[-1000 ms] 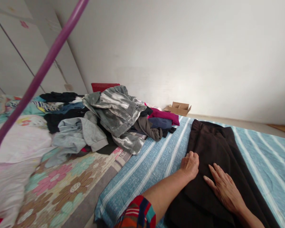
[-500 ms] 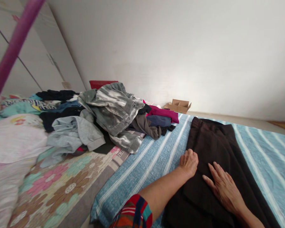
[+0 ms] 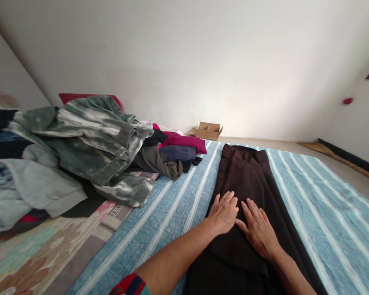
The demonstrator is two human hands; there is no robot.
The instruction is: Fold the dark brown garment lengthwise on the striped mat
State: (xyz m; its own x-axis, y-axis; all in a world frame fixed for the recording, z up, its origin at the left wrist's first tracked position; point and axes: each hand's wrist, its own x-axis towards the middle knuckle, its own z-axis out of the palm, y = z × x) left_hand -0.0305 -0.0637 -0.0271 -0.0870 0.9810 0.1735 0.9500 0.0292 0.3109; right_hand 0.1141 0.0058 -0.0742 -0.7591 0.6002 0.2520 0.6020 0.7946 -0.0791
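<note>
Dark garment (image 3: 244, 174) is lying on the striped sheet (image 3: 301, 184). On its middle, the left hand (image 3: 225, 212) and the right hand (image 3: 258, 230) are resting flat and unclenched, just beside each other. Left of the garment, clothes (image 3: 89, 133) are lying heaped.

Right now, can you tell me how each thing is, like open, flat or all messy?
Left hand: palm down on the dark garment.
Right hand: palm down, fingers stretched out.
Dark garment: laid out lengthwise.
Blue striped sheet: spread out.
Grey-and-white garment: crumpled on the pile.
Light grey clothing: bunched up.
Cardboard box: open.
</note>
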